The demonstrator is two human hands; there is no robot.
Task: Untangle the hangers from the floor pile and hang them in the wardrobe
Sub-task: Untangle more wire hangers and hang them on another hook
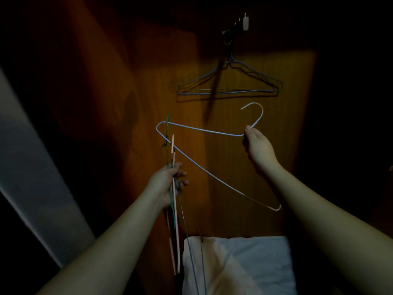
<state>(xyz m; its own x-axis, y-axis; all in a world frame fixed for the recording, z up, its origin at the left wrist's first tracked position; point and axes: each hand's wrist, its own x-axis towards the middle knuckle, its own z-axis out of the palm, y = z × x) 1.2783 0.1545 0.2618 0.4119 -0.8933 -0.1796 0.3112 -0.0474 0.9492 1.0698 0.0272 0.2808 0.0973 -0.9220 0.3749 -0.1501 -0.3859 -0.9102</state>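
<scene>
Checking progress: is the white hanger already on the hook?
No, the right hand holds the white hanger by its neck, below the hook.

Single hanger (204,167) in right hand (258,145): pale blue-white wire, end near lower corner fading to pink. Bunch of hangers (174,201) in left hand (168,184): one green, one salmon pink, others dark grey. Hangers on hook (229,81): dull grey-blue wire, dark shadow lines beneath. Hook (244,23): whitish plate, dark prongs. Wardrobe panel (255,177): orange-brown wood, faint vertical grain, darker brown toward left. Cloth (244,265) at bottom: white, creased. Strip (32,177) at left: plain grey. Surroundings near black.
</scene>
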